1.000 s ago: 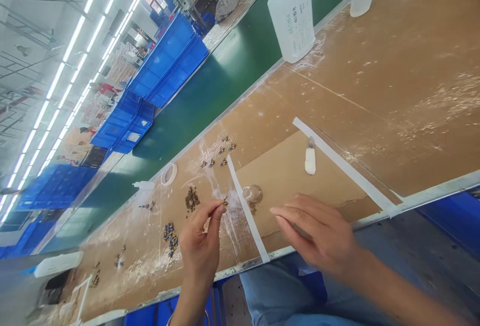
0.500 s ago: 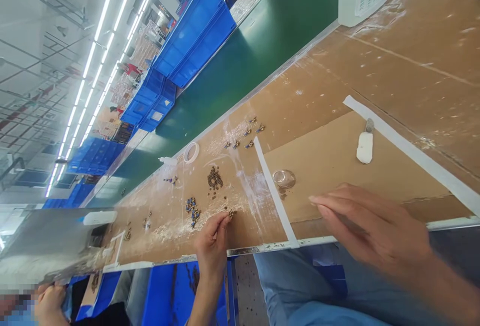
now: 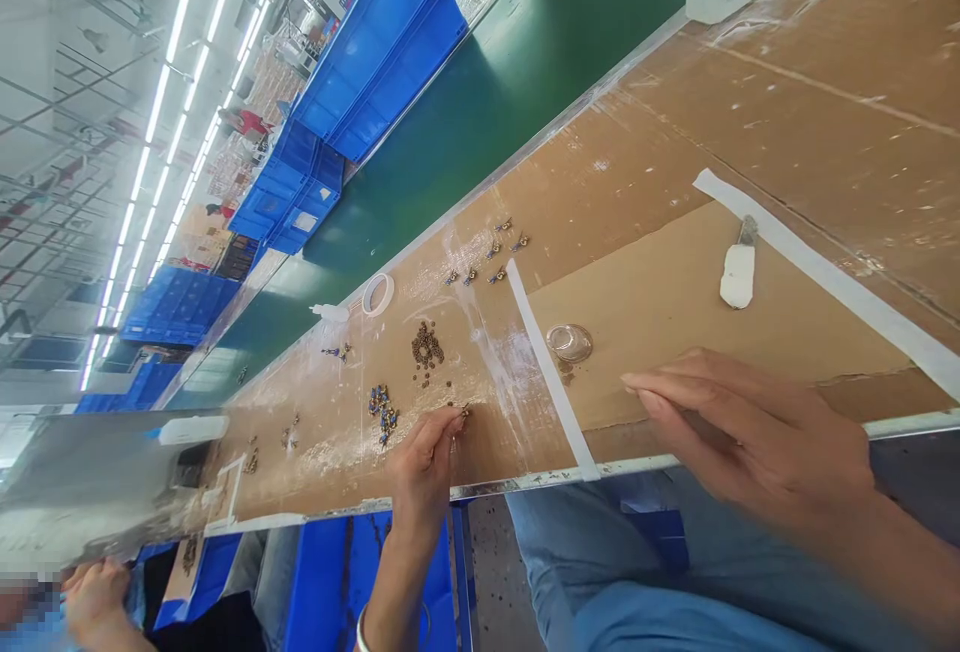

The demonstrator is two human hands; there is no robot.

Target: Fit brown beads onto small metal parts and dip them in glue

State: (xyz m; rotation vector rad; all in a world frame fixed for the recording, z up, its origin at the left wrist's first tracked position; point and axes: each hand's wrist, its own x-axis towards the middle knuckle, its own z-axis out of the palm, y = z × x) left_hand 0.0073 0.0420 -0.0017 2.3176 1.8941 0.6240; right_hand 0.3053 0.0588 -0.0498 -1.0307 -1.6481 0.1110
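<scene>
- Head view looked down along a long brown workbench (image 3: pixel 787 82) with a green conveyor belt (image 3: pixel 525 62) running beside it and blue crates (image 3: pixel 375 62) beyond.
- Left hand (image 3: pixel 424 467) sat at the near edge of the bench, thumb and forefinger pinched together on a small brass part (image 3: pixel 465 411) at the fingertips.
- Right hand (image 3: pixel 757 437) hovered well apart from the left, over a cardboard sheet (image 3: pixel 675 302), fingers stretched out flat and side by side; whether it gripped anything under the palm could not be told.
- A pile of small brown parts (image 3: pixel 426 345) lay just beyond the left hand, with a cluster of blue-tipped parts (image 3: pixel 382 404) to its left.
- A strip of white tape (image 3: pixel 551 382) ran between the two hands.
- A small clear dish (image 3: pixel 570 341) rested on the cardboard, near the tape.
- A white-handled tool (image 3: pixel 738 270) lay farther along the cardboard.
- Another person's hand (image 3: pixel 94 597) showed at the lower left corner.
</scene>
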